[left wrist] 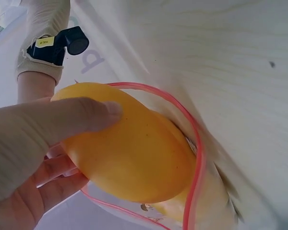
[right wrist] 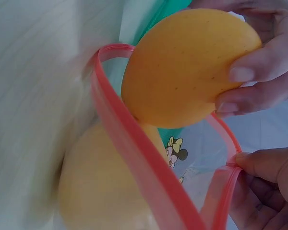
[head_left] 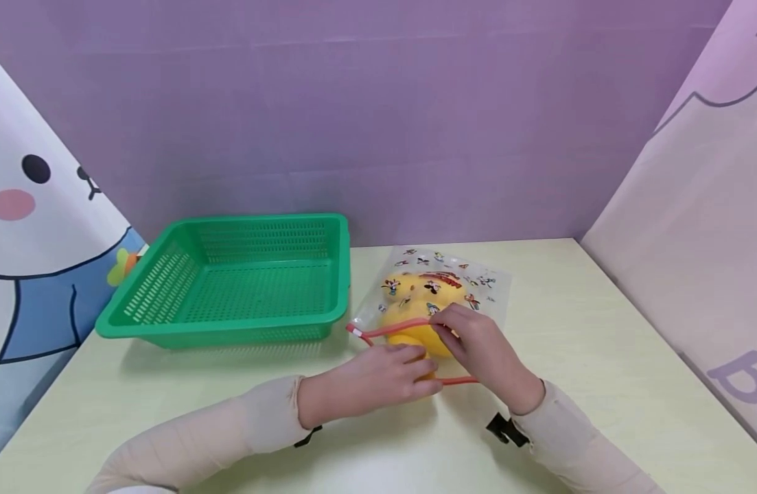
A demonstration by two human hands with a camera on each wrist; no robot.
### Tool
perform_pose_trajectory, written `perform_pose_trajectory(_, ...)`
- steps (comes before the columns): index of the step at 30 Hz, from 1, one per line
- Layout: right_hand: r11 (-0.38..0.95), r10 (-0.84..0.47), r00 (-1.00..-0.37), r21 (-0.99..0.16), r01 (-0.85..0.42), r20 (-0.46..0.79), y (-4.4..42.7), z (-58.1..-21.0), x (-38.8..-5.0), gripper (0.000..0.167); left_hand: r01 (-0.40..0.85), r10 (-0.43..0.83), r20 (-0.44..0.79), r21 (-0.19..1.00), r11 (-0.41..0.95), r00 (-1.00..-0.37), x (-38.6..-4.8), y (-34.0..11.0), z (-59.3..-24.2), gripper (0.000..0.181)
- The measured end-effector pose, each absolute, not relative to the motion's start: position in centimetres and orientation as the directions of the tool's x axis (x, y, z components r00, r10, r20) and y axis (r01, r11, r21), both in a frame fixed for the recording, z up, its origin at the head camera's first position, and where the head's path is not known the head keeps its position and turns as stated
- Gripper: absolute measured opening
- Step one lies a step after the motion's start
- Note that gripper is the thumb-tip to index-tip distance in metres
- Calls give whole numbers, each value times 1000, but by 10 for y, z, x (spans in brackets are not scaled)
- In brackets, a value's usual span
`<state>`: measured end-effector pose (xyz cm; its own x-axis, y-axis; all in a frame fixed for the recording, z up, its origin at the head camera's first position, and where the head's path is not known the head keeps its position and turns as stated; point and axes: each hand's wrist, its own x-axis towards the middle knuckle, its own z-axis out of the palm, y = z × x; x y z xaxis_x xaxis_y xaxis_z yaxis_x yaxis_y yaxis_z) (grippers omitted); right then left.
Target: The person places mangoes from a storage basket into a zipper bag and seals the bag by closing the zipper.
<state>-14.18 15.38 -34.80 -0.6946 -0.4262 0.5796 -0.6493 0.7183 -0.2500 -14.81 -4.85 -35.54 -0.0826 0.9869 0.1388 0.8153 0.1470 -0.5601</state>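
My left hand (head_left: 378, 377) grips a yellow mango (left wrist: 134, 148), thumb on one side and fingers on the other. The mango is at the mouth of a clear zip bag (head_left: 497, 291) printed with small cartoon figures. My right hand (head_left: 480, 346) pinches the bag's red zip rim (right wrist: 134, 139) between thumb and fingers, and the mouth gapes around the mango. More yellow fruit (head_left: 436, 312) lies inside the bag, one piece (right wrist: 101, 182) showing near the mouth in the right wrist view. Red marks at the fruit's far side are too small to read.
A green plastic basket (head_left: 341, 274) with slotted walls stands on the pale table (head_left: 576, 343), left of the bag. Behind the table hangs a purple cloth (head_left: 378, 123). Printed panels flank both sides.
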Motion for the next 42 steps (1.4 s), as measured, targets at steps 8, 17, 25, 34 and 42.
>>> perform_pose_trajectory(8, 718, -419, -702, -263, -645, 576, 155, -347, -141, 17, 777, 982, 164, -604, 177, -96, -149, -42, -359, 27)
perform_pose_trajectory(17, 720, -415, -703, -264, -641, 578, 155, -346, -139, 17, 747, 980, 169, -637, 188, -103, -150, -36, -363, 24)
perform_pose_trajectory(25, 726, -409, -710, -268, -634, 573, 154, -346, -140, 17, 762, 981, 143, -618, 193, -132, -152, -33, -363, 25)
perform_pose_trajectory(34, 721, -410, -703, -266, -640, 581, 153, -345, -139, 17, 744, 969, 203, -623, 240, -142, -154, -31, -366, 21)
perform_pose_trajectory(42, 725, -406, -714, -275, -632, 570, 152, -344, -139, 17, 717, 964, 180, -644, 267, -197, -157, -27, -366, 25)
